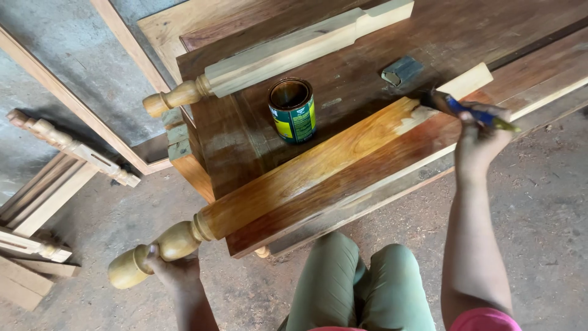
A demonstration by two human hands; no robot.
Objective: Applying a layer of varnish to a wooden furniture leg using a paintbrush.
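Nearest, the left hand (173, 268) grips the turned end of the furniture leg (306, 175) lying across the bench (257, 132). Farther along the leg, the right hand (479, 138) holds a blue-handled brush (456, 107) at its last bare end, beyond the open varnish tin (293, 110). Varnishing looks nearly done; covering that pale patch probably needs short, even strokes.

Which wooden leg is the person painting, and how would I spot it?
Find the dark board with the tin on it. The painted leg lies along its near edge, between the left hand and the brush in the right hand. It is glossy amber; the leg behind the tin is pale and dry.
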